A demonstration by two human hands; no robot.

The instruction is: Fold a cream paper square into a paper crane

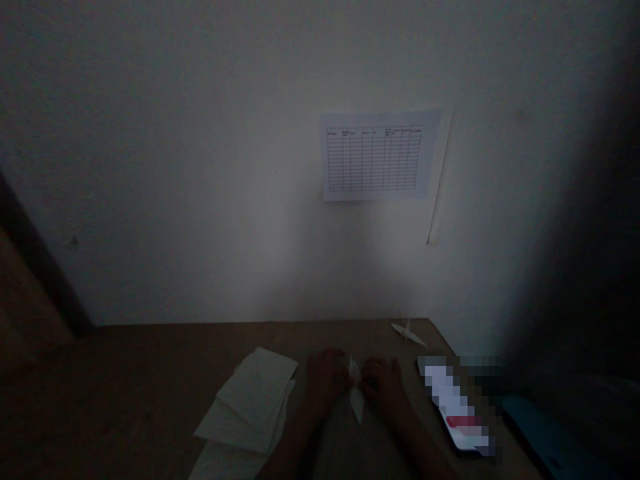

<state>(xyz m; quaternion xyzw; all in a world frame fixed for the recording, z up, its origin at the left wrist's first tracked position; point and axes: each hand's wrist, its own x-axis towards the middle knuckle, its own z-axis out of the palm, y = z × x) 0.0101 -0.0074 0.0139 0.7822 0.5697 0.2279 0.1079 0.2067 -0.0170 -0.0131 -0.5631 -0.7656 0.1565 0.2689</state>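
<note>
A narrow folded piece of white paper [357,397] with pointed ends lies between my two hands at the front middle of the table. My left hand [327,377] grips its left side with the fingertips, and my right hand [383,383] pinches the right side. The fingertips of both hands nearly meet at the paper's upper half. Left of my left hand lies a loose stack of white paper sheets [257,393]. A small folded paper figure [409,333] with long thin points rests near the back right corner of the table.
A phone with a lit, pixelated screen [453,403] lies right of my right arm on the brown table [125,387]. Beyond the right edge is a blue-green object [545,427]. A printed grid sheet [375,157] hangs on the wall behind. The room is dim.
</note>
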